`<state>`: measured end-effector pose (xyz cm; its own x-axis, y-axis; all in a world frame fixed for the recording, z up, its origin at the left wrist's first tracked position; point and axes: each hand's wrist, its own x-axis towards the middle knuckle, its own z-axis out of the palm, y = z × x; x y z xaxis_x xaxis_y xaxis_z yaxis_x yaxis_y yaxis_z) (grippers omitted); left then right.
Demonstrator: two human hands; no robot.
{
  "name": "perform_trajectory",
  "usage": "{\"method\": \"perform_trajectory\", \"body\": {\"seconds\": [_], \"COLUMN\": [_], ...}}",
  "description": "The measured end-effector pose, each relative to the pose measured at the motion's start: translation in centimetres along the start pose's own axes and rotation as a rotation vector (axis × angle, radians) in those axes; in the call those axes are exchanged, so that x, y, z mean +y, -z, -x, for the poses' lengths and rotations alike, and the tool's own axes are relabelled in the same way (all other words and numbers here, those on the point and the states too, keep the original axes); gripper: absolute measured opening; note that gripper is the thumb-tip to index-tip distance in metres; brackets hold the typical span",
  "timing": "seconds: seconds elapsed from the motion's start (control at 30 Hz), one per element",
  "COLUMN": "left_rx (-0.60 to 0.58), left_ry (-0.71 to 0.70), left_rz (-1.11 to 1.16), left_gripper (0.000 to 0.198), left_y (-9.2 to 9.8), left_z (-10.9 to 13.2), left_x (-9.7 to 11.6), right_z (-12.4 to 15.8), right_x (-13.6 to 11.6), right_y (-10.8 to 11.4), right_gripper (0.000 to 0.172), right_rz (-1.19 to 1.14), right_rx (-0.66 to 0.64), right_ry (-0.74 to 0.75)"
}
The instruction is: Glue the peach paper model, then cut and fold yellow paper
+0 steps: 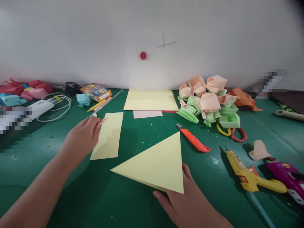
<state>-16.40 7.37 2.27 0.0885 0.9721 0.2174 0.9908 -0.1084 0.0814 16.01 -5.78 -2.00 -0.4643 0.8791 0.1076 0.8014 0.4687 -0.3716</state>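
Triangle: pale yellow folded paper triangle (158, 164), flat with crisp edges, at the front centre of the mat.
Right hand (187, 202): clamped on the triangle's lower right corner, with the paper hiding some fingers.
Left hand (82, 137): fingertips pinched on the top corner of a yellow rectangular paper strip (109, 136), just left of the triangle.
Surface: dark green table mat (95, 196) with an orange-handled cutter (194, 141), a yellow glue gun (251, 175) and a heap of folded peach and green paper (209, 103).
Room: white wall (95, 38) with 1 red dot (143, 55).

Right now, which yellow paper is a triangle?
The yellow paper at the right hand. The strip by the left hand and the back sheet are rectangles.
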Motion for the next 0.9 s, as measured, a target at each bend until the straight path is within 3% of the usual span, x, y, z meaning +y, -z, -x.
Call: {"method": "perform_trajectory", "body": {"seconds": [0.1,0.23,0.33,0.73,0.9], "left_rx": [0.053,0.013,-0.033,-0.150,-0.175], "left_ry": [0.048,0.168,0.259,0.209,0.252], "left_rz": [-0.083,-0.072,-0.043,-0.100,-0.104], "left_gripper": [0.028,0.018,0.024,0.014,0.022], "left_y": [0.6,0.2,-0.3,-1.1,-0.8], "left_z": [-0.3,-0.8,-1.3,-1.8,-1.7], "left_x": [-2.0,-4.5,-5.7,-7.8,-7.8], "right_z": [0.0,0.0,0.1,0.2,0.4], "right_x": [-0.1,-0.1,-0.1,0.1,0.1], "right_y": [0.0,0.1,0.1,0.0,-0.2], "right_gripper": [0.040,0.040,0.037,0.039,0.039], "right_rz": [0.024,0.043,0.032,0.022,0.012], "right_rx": [-0.007,-0.007,0.004,-0.003,-0.001], "right_ry": [0.008,0.021,0.025,0.028,0.012]}}
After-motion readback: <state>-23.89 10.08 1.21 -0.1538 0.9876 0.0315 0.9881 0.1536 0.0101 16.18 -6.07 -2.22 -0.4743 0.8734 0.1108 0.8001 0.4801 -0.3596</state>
